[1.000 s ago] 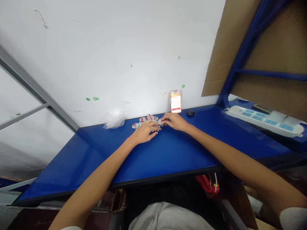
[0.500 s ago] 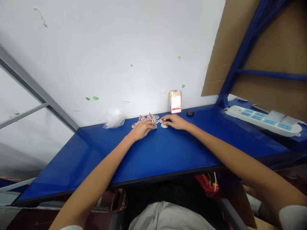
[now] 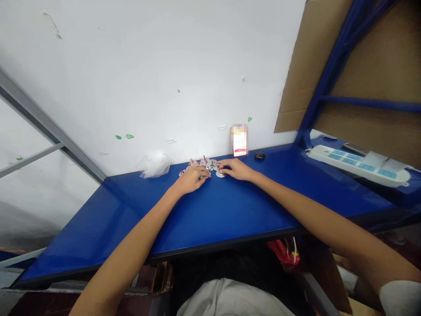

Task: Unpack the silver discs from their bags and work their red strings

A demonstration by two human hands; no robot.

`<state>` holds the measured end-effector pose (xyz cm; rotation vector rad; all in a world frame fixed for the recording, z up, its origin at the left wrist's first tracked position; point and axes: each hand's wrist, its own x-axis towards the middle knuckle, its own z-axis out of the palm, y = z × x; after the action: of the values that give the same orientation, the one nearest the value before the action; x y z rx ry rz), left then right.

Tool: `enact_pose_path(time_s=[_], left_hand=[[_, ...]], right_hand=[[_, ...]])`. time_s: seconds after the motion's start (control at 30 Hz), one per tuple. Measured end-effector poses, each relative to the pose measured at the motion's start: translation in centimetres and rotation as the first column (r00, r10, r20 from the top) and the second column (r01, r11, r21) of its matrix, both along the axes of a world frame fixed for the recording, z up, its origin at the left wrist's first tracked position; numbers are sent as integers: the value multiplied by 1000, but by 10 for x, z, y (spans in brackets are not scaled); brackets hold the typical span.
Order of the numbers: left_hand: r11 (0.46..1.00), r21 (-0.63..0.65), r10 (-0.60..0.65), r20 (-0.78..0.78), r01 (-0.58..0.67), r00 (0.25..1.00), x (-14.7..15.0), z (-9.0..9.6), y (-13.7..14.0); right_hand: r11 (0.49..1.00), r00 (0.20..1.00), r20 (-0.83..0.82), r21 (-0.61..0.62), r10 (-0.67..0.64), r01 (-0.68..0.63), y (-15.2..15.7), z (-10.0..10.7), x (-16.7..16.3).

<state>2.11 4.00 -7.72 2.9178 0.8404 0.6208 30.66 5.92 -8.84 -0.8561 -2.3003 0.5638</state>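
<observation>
A pile of pale round discs with red loops (image 3: pixel 205 162) lies at the back of the blue table, against the wall. My left hand (image 3: pixel 192 179) rests over the front of this pile, fingers stretched out and a little bent, covering some discs. Just to its right, my right hand (image 3: pixel 236 169) pinches a pale disc with a red part (image 3: pixel 220 174) at the table top, between thumb and fingers. The hands are a short way apart.
A crumpled clear plastic bag (image 3: pixel 155 166) sits left of the pile. Behind my right hand a lit phone (image 3: pixel 240 141) leans on the wall, with a small black object (image 3: pixel 259 156) beside it. A white power strip (image 3: pixel 358 165) lies at the far right.
Both hands have shifted slightly left in view, partly because the camera turned. The right hand keeps its pinch on the disc, now a little closer to the pile.
</observation>
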Motion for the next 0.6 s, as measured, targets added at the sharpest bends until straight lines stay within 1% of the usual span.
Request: enact_pose_path(time_s=[0.1, 0.17, 0.23, 0.3, 0.37, 0.43, 0.53, 0.6], left_hand=[[999, 3, 37, 3, -37, 999, 3, 2, -4], [997, -14, 72, 58, -72, 996, 8, 4, -9], [989, -79, 137, 169, -126, 976, 16, 6, -16], [967, -204, 212, 292, -155, 933, 25, 8, -24], [937, -322, 261, 384, -137, 885, 33, 10, -31], [918, -381, 287, 451, -108, 845, 40, 11, -36], [915, -385, 314, 499, -118, 808, 46, 10, -40], [923, -347, 333, 503, -166, 797, 47, 10, -41]], right_hand=[[996, 997, -72, 82, -18, 24, -1, 4, 2], [995, 988, -146, 73, -51, 62, -3, 8, 2], [997, 968, -237, -37, -76, 69, -5, 10, -1], [980, 935, -343, -198, -93, 24, -8, 10, -6], [938, 876, -463, -346, -134, -40, -10, 7, -13], [881, 811, -552, -462, -192, -106, -13, 2, -19], [787, 760, -608, -576, -232, -220, -18, -3, -25], [751, 741, -629, -602, -236, -272, -22, -4, -27]])
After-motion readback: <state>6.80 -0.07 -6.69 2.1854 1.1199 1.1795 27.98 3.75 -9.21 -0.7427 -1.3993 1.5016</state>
